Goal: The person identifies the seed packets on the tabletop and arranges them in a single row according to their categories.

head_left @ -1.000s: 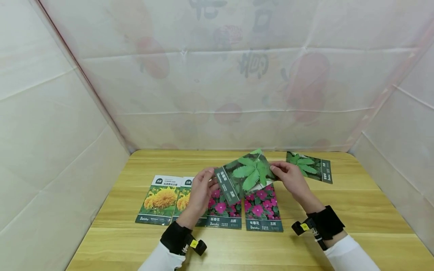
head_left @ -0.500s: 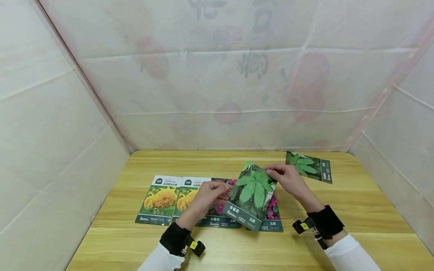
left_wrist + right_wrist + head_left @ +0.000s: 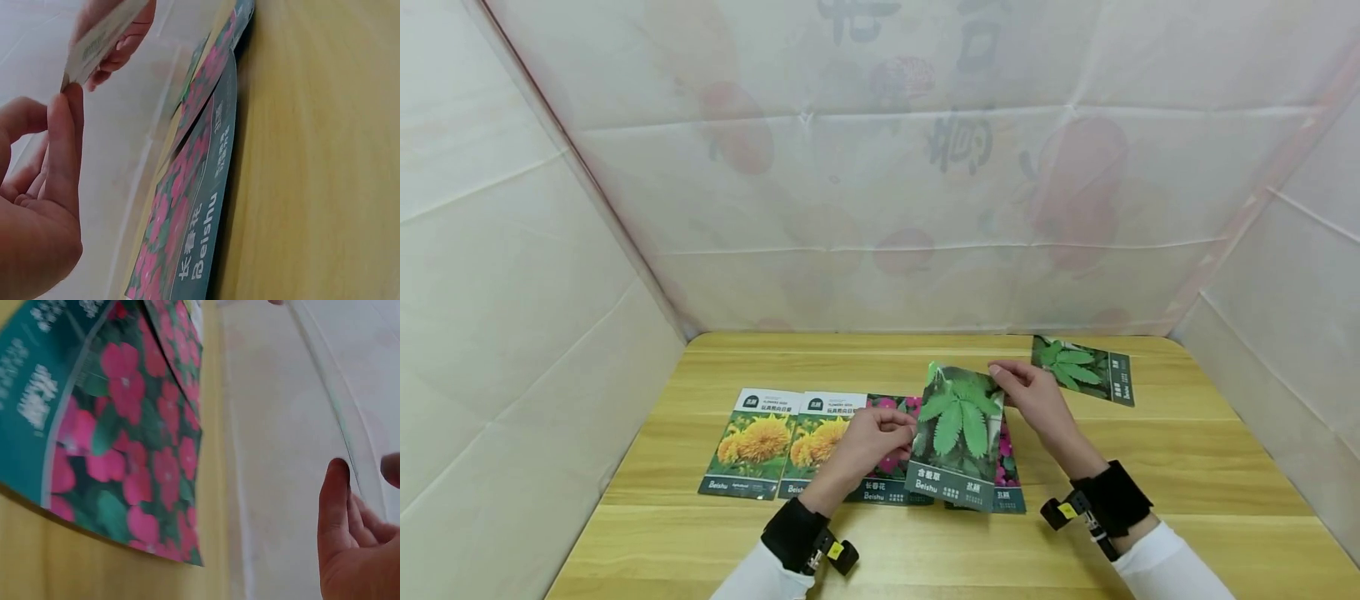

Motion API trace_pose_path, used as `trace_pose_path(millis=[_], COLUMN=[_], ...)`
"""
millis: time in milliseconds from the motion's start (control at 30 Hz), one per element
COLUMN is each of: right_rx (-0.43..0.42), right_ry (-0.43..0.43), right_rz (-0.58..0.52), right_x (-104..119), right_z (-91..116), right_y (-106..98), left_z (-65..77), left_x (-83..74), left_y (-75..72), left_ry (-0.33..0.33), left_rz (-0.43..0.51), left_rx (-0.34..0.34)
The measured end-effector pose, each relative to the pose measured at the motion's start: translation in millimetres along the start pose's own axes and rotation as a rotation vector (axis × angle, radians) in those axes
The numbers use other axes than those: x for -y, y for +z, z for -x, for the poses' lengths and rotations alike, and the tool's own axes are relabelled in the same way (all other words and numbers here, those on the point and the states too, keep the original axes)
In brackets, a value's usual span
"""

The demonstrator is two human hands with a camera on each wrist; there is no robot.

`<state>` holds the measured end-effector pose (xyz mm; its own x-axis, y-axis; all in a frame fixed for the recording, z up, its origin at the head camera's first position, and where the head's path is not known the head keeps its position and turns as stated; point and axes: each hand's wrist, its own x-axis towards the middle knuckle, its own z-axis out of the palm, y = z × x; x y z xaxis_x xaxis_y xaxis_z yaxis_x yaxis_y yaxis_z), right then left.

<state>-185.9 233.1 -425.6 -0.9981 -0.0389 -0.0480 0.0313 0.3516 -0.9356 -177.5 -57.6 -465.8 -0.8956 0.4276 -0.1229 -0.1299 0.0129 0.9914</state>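
A seed packet with a green leaf picture [image 3: 957,429] is upright above the table in the head view, face toward me. My right hand [image 3: 1037,404] pinches its upper right corner. At its left edge, the thumb and fingertips of my left hand [image 3: 868,442] hold it; the left wrist view shows these fingers [image 3: 62,144] at the packet's edge. Edge-on, it is a thin line beside my right fingers [image 3: 337,500] in the right wrist view. Bright green shows behind its upper left corner. Beneath lie two pink-flower seed packets [image 3: 891,492], partly covered.
Two yellow-flower seed packets [image 3: 752,446] lie to the left in the same row, the second partly behind my left hand. Another green-leaf packet [image 3: 1082,371] lies sideways at the back right of the wooden table [image 3: 1187,467]. Fabric walls [image 3: 880,292] stand behind and beside it.
The held green-leaf packet has turned from slanted to nearly upright and come lower. My left hand left its lettered end, then came to its left edge; my right hand kept its corner.
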Motion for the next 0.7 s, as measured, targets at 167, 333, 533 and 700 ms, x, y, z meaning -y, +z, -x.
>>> trace_pose_path(millis=[167, 333, 533, 700], right_rx=[-0.004, 0.017, 0.001, -0.030], right_ry=[0.029, 0.020, 0.014, 0.038], right_rz=[-0.095, -0.119, -0.079, -0.054], right_x=[-9.7, -11.2, -9.4, -6.6], right_z=[7.1, 15.5, 23.0, 25.0], right_y=[2.2, 5.8, 11.3, 13.6], left_z=[-1.4, -2.7, -2.5, -2.5], left_x=[-1.5, -1.1, -1.6, -2.0], left_y=[2.7, 1.9, 3.6, 6.2], left_ry=[0.016, 0.019, 0.021, 0.015], left_rz=[0.068, 0.107, 0.107, 0.089], left_rx=[-0.084, -0.150, -0.169, -0.165])
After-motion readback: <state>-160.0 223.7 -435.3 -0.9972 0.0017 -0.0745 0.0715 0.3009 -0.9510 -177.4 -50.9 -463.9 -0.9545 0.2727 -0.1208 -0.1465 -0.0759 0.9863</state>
